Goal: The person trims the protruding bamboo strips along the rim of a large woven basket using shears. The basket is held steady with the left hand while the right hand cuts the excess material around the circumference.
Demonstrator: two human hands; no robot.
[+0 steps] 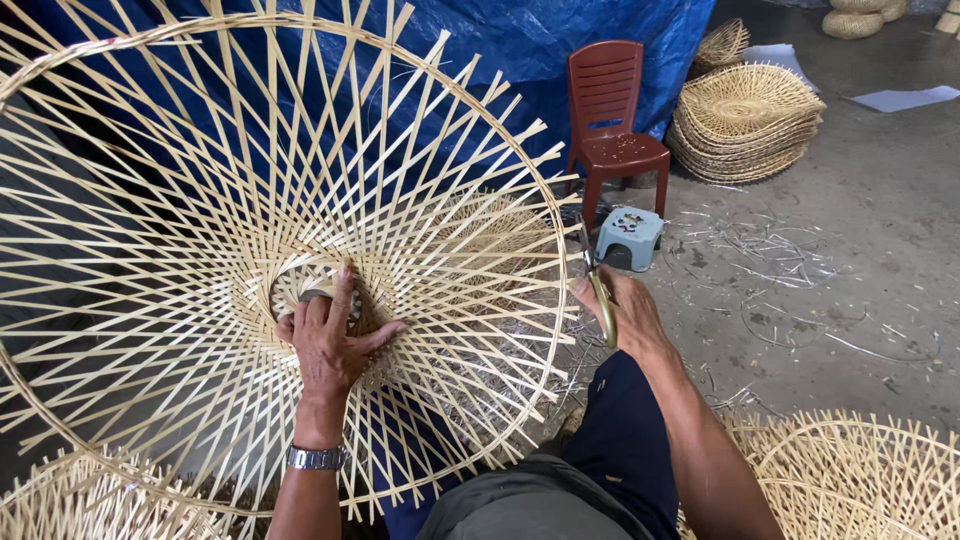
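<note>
1. Bamboo strips meet under the left hand, whose fingers spread wide over the woven hub of the big open frame, bracing it upright against the knee.
2. The right hand is closed round yellow-handled snips just beside the frame's rim.
3. Beyond, on the floor: a red chair, a small stool, stacked baskets.

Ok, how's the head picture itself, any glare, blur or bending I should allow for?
Head view: soft, even daylight with no glare. The bamboo frame is sharp around the left hand, and its rim bows strongly toward the picture's edges, which looks like wide-lens distortion. The right hand and its cutters are slightly soft. The red chair and stacked baskets stay readable; the blue tarp is dim.
</note>
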